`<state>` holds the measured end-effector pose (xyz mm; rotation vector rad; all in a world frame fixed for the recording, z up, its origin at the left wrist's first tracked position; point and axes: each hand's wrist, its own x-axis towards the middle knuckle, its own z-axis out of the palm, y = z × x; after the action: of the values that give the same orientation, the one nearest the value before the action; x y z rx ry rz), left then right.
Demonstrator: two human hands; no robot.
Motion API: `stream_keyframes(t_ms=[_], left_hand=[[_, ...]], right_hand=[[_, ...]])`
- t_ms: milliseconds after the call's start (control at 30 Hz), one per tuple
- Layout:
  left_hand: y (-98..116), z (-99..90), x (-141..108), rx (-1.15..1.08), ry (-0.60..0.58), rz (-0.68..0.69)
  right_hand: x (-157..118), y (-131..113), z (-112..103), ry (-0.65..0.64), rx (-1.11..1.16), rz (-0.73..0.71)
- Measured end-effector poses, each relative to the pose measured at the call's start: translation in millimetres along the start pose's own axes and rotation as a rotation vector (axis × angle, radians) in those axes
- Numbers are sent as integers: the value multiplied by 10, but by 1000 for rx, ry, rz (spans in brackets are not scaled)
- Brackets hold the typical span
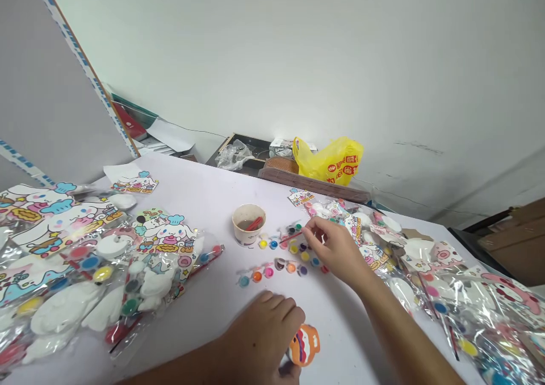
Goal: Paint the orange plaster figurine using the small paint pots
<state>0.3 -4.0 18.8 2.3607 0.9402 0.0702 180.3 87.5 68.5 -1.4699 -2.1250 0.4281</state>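
White table [204, 183]: stretched back toward a pale wall [298, 61].
Left hand [268, 334]: curled nearly closed, gripped an orange painted figurine [305, 345] near the table's front middle.
Right hand [336, 249]: pinched a slim red paintbrush [290, 238] between thumb and fingertips.
Paint pots [290, 267]: lay in strips beyond the left hand.
Clear kit packets [63, 308]: lay heaped at both sides, held white moulded shapes.
Paper cup [244, 237]: stood just left of the farther pots, held murky liquid.
Yellow plastic bag [330, 160]: sat past the table's far edge.
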Motion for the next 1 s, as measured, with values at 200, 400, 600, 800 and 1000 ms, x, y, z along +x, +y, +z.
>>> stream_keyframes(t_ms=[200, 400, 600, 800, 1000], left_hand=[[13, -1, -12, -10, 15, -5], [7, 60, -16, -3, 63, 11], [8, 84, -20, 0, 85, 7], [-3, 72, -10, -1, 94, 13], [0, 114, -14, -4, 121, 27]], right_hand=[[-28, 4, -187, 78, 40, -3], [-47, -63, -136, -83, -8, -49], [-45, -70, -126, -100, -23, -66], [-45, -83, -142, -98, -20, -63], [-59, -96, -154, -76, -13, -65]])
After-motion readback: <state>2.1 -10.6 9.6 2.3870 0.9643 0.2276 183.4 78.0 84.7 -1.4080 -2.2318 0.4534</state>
